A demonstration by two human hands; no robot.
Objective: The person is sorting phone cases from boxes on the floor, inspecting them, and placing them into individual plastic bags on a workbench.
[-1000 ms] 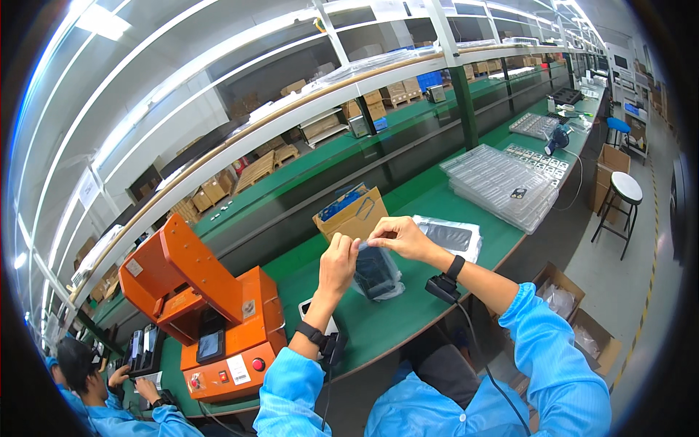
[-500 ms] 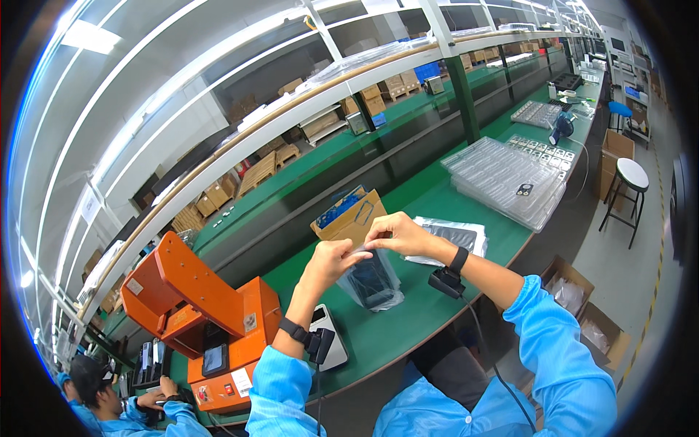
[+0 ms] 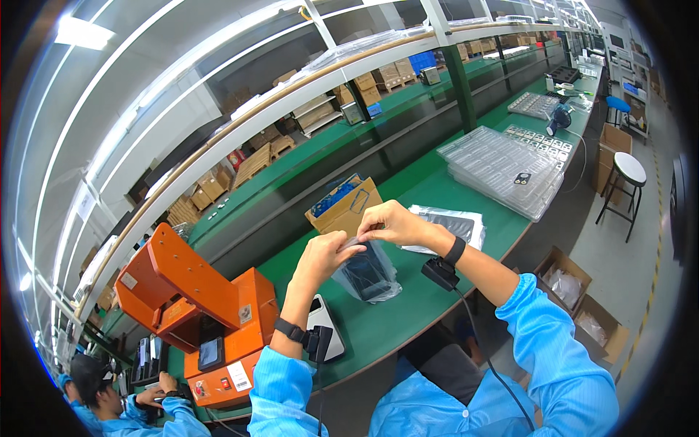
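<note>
A clear plastic bag with a dark, flat rectangular device inside hangs over the green bench. My left hand pinches its upper edge between thumb and fingers. Close beside it, my right hand grips the same edge, fingertips nearly meeting the left ones. Behind the right wrist lies a second clear bag holding a dark flat item. An open cardboard box with blue things inside stands just beyond my hands.
To the left are an orange press-like machine and a white device. Clear plastic trays are stacked at the right. A stool and open cartons stand beyond the bench edge. A co-worker sits at far left.
Both hands stay pinched on the bag's upper edge and have shifted slightly left and up in the picture. The whole view has shifted a little as well.
</note>
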